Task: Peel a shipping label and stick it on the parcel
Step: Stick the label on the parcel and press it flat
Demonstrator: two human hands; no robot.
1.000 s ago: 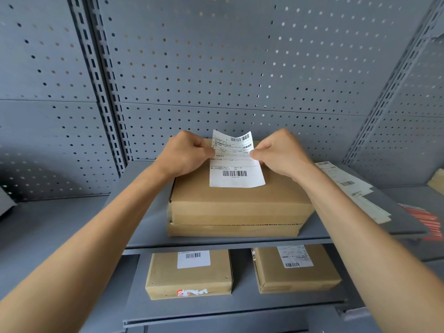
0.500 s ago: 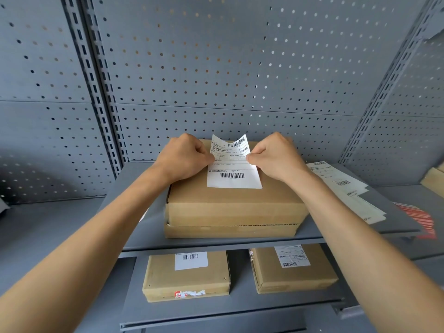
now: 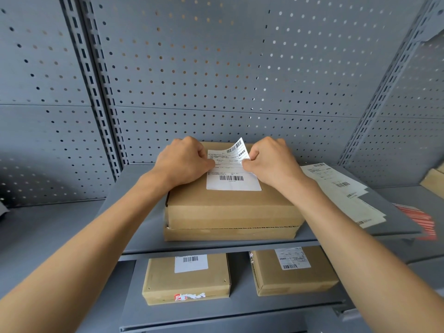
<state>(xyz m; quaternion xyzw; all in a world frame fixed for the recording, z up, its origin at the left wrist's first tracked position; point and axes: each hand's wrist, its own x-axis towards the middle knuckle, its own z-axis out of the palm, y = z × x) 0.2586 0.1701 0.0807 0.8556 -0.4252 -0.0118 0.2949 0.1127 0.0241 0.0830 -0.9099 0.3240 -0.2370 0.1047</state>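
Hands [image 3: 228,162] on label [image 3: 231,175] atop parcel [image 3: 230,207]

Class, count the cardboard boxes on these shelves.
4: two stacked on the upper shelf, top box on bottom box; two below, left box and right box. Another may sit far right.

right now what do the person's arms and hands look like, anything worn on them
Both forearms are bare as far up as the view shows, with no sleeve edge in sight. The left hand and right hand have no gloves, and no ring, watch or wristband shows on the sides facing the camera. No tape, marks or bandages are visible either.
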